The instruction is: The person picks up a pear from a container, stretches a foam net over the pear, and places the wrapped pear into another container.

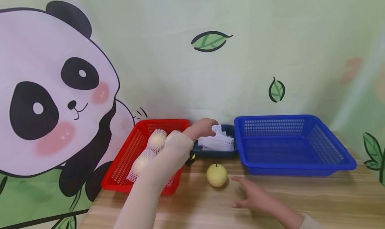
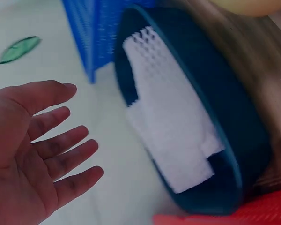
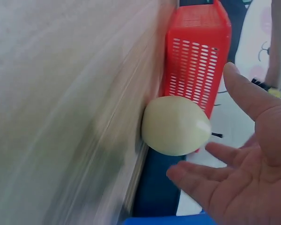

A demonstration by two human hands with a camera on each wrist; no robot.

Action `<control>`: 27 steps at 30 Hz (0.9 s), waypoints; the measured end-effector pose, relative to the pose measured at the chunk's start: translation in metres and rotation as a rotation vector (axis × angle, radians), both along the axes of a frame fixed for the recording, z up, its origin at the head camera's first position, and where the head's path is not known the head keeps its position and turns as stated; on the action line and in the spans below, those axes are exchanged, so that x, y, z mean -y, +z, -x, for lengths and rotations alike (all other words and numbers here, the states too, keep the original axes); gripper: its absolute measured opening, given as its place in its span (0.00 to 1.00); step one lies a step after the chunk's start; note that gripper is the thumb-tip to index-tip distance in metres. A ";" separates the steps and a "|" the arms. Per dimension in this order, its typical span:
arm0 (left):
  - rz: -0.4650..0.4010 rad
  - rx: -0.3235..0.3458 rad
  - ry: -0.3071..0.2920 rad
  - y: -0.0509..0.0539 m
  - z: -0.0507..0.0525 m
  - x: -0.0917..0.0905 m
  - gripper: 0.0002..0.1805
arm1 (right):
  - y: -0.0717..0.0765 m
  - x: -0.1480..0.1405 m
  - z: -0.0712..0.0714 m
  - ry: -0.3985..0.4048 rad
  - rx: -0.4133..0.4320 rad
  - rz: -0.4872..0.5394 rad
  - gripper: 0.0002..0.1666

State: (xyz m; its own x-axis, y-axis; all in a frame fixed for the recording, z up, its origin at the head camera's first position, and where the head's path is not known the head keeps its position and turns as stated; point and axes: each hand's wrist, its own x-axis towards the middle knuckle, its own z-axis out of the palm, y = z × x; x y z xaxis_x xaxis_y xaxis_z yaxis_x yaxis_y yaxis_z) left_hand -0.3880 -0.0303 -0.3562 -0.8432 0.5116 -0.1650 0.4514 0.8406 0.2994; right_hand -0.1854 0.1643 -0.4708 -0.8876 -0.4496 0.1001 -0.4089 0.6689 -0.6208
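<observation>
A round yellow pear (image 1: pixel 217 175) with a dark stem stands on the wooden table. My right hand (image 1: pixel 255 196) is just to the right of it, thumb and fingers spread and holding nothing; the right wrist view shows a small gap between the fingers and the pear (image 3: pixel 176 125). Over the dark blue tray (image 1: pixel 215 154) hovers my left hand (image 1: pixel 202 128), empty, with its fingers loosely extended in the left wrist view. White foam net sleeves (image 2: pixel 166 117) lie stacked in that tray, below the left hand and apart from it.
At the left, a red basket (image 1: pixel 120 186) contains several pears in foam nets (image 1: pixel 157 140), partly hidden by my left forearm. A blue basket (image 1: pixel 296 171) stands at the right, against the tray's side. Behind everything hangs a panda-print backdrop (image 1: pixel 168 72).
</observation>
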 end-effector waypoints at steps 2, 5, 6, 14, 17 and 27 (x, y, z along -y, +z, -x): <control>-0.012 0.027 0.029 -0.009 0.006 -0.007 0.28 | 0.001 -0.006 -0.007 0.012 -0.009 -0.007 0.48; 0.014 0.024 0.086 -0.024 0.016 -0.015 0.27 | 0.005 -0.012 -0.014 0.047 -0.027 0.008 0.43; 0.025 0.033 0.112 -0.029 0.019 -0.016 0.27 | 0.006 -0.013 -0.016 0.057 -0.025 0.017 0.42; 0.106 0.069 0.218 -0.057 0.029 -0.017 0.25 | 0.006 -0.019 -0.019 0.087 -0.031 0.054 0.37; 0.125 0.048 0.222 -0.057 0.028 -0.014 0.20 | 0.001 -0.019 -0.019 0.085 -0.040 0.044 0.36; 0.149 0.006 0.171 -0.044 0.027 -0.011 0.15 | -0.008 -0.019 -0.017 0.078 -0.058 0.039 0.33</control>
